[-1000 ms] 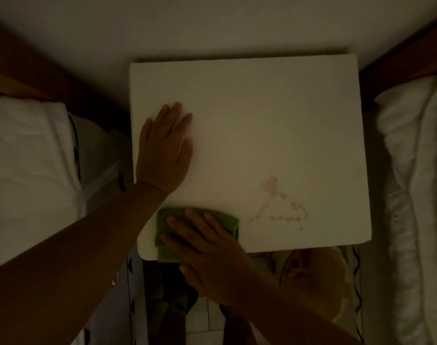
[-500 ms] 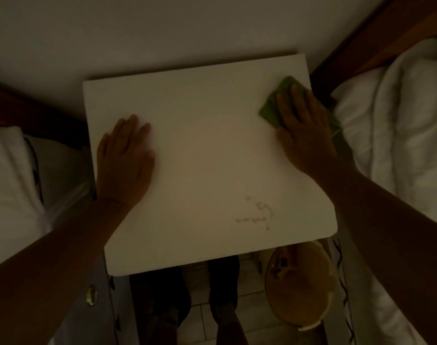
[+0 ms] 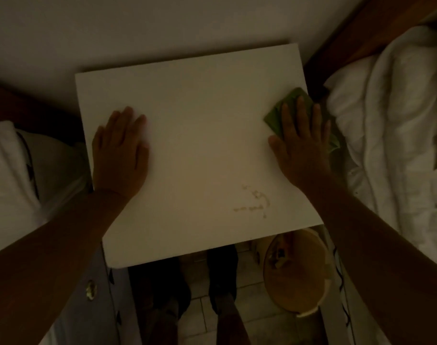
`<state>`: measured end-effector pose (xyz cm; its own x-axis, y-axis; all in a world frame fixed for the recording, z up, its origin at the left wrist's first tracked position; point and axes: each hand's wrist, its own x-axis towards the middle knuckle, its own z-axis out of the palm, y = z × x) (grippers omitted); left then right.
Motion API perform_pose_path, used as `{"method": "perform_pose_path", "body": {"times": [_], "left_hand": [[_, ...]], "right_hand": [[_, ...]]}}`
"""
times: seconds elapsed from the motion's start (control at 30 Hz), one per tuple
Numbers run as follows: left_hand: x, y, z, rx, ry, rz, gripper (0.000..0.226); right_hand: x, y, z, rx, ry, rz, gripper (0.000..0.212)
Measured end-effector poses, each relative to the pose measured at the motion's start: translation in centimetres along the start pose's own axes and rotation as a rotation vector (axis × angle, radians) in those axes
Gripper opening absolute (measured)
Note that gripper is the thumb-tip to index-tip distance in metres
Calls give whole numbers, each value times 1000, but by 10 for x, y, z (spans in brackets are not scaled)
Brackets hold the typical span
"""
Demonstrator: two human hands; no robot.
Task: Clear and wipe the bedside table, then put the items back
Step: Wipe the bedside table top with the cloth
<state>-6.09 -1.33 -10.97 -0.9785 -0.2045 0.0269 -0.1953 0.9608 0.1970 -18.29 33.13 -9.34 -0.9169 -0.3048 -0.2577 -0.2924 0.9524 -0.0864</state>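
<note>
The white bedside table (image 3: 200, 115) fills the middle of the dim view, seen from above, with nothing standing on it. My left hand (image 3: 120, 153) lies flat on its left side, fingers straight. My right hand (image 3: 300, 143) presses a green cloth (image 3: 274, 115) flat against the table's right edge, fingers spread over it. Part of the cloth hangs past the edge under my palm. A faint brownish stain (image 3: 254, 202) marks the near right part of the top.
White bedding (image 3: 391, 125) lies close on the right and another bed (image 3: 10, 175) on the left. A round tan bin (image 3: 297, 277) stands on the tiled floor below the table's near right corner. My feet (image 3: 187, 282) are under the near edge.
My right hand carried the cloth from the near left edge to the far right side, then slid it a little nearer along the right edge. The stain has shrunk. My left hand stayed put.
</note>
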Motion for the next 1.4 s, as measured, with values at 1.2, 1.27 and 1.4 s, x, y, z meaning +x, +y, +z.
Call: {"method": "perform_pose_path", "body": {"times": [1.2, 1.27, 1.4], "left_hand": [[0, 12, -12, 83, -144, 8, 62], [1, 11, -11, 83, -147, 6, 62], [0, 12, -10, 76, -153, 10, 60]], "right_hand": [[-83, 13, 22, -33, -3, -190, 64], [-71, 25, 17, -2, -13, -123, 65], [-91, 29, 18, 51, -10, -8, 67]]}}
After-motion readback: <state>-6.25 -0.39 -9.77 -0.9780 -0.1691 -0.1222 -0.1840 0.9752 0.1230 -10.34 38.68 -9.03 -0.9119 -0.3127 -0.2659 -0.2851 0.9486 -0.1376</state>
